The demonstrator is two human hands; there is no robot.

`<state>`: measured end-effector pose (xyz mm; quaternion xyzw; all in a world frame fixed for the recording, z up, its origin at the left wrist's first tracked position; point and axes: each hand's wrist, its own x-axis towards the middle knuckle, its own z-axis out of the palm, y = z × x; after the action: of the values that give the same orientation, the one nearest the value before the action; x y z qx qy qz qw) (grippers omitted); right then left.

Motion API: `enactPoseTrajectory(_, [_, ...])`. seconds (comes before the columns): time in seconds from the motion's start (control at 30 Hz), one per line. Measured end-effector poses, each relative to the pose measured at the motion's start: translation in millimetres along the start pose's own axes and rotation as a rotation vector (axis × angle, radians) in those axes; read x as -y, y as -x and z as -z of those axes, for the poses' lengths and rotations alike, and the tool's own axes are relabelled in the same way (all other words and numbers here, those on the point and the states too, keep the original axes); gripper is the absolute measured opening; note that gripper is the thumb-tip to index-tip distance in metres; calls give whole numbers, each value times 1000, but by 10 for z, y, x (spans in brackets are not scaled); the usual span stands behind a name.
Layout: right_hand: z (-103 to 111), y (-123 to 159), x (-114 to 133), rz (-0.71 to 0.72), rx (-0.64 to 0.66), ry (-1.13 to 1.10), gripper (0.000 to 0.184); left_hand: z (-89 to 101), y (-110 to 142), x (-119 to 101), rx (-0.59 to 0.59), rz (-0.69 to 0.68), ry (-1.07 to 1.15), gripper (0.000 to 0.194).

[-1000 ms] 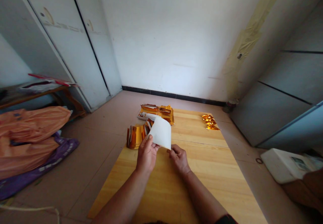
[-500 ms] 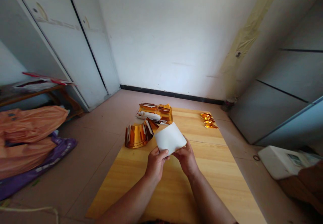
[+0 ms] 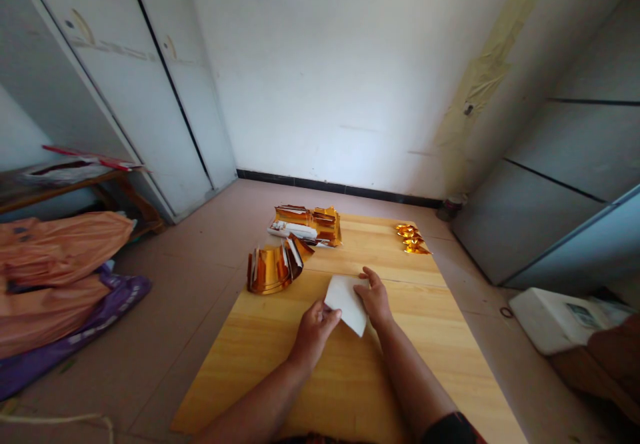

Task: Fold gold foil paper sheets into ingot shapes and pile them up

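Note:
A sheet of white paper (image 3: 347, 303) hangs tilted between my two hands, low over the wooden table, with one corner pointing toward me. My left hand (image 3: 316, 327) pinches its left edge, thumb on top. At the upper right edge, my right hand (image 3: 374, 297) grips it with the thumb over the white face; its index finger reaches past the edge, and the other fingers are partly hidden. Left of the paper stands a curved stack of gold foil paper (image 3: 274, 267). Behind that lies another gold foil stack (image 3: 327, 224) with a white roll-like bundle (image 3: 294, 230) against it.
Several folded gold foil pieces (image 3: 413, 237) sit at the far right corner of the wooden table (image 3: 400, 377). To the left on the floor are an orange cloth-like heap (image 3: 60, 244) and a purple bag (image 3: 115, 304). A white box (image 3: 537, 321) is at right.
The white paper has come down closer to the table and turned, its corner now pointing toward me. My right hand has shifted up along its right edge, thumb now on the white face.

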<state>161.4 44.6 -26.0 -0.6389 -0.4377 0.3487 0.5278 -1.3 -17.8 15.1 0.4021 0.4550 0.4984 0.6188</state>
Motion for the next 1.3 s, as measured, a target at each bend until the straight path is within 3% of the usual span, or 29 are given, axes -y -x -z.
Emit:
enactPoseTrajectory(0.07, [4, 10, -26, 159, 18, 240, 52, 94, -84, -31, -98, 3, 0, 53])
enactPoseTrajectory(0.13, [-20, 65, -14, 335, 52, 426, 52, 178, -184, -20, -109, 5, -54, 62])
enactPoseTrajectory(0.23, [-91, 166, 38, 494, 110, 680, 53, 251, -294, 52, -25, -49, -239, 46])
enactPoseTrajectory(0.33, [-148, 216, 72, 547, 153, 897, 50, 277, -323, 105, 16, -177, -444, 35])
enactPoseTrajectory(0.57, [-156, 195, 125, 607, 124, 1115, 38, 393, -294, 134, 336, -405, -771, 63])
enactPoseTrajectory(0.7, [-144, 218, 189, 620, 102, 1140, 29, 428, -280, 111, 332, -526, -1034, 62])
enactPoseTrajectory(0.87, [-136, 251, 223, 678, 55, 1123, 18, 389, -279, 35, 243, -707, -1230, 49])
enactPoseTrajectory(0.97, [-139, 232, 199, 678, 114, 1071, 14, 377, -333, 47, 330, -769, -1248, 43])
enactPoseTrajectory(1.07, [-113, 150, 138, 637, 209, 914, 14, 376, -402, 83, 419, -705, -1241, 33])
enactPoseTrajectory(1.17, [8, 28, 76, 510, 308, 551, 13, 375, -455, 103, 397, -619, -1202, 24])
enactPoseTrajectory(1.3, [311, -55, 75, 130, 447, -23, 27, 352, -517, 98, 334, -545, -1152, 18])
